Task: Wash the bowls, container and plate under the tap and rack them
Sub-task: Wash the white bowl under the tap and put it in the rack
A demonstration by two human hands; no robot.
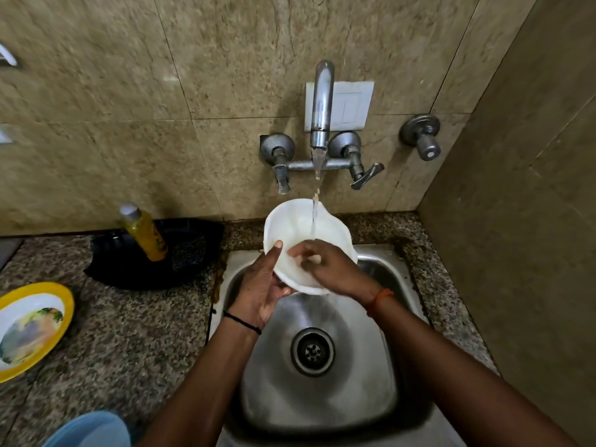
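Yellow-rimmed round printed plate [30,327]: left part cut by frame edge. Pale blue plastic object [90,430]: cut by bottom edge, blurred, unidentifiable. Right hand [325,269] fingertips motion-blurred inside white plastic bowl [300,227].

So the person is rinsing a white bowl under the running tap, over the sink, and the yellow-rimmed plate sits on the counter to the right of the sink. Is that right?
Not quite. The head view shows the yellow-rimmed plate on the counter to the left of the sink, not the right. The rest holds: the white bowl is under the running tap, held by the left hand with the right hand inside it.
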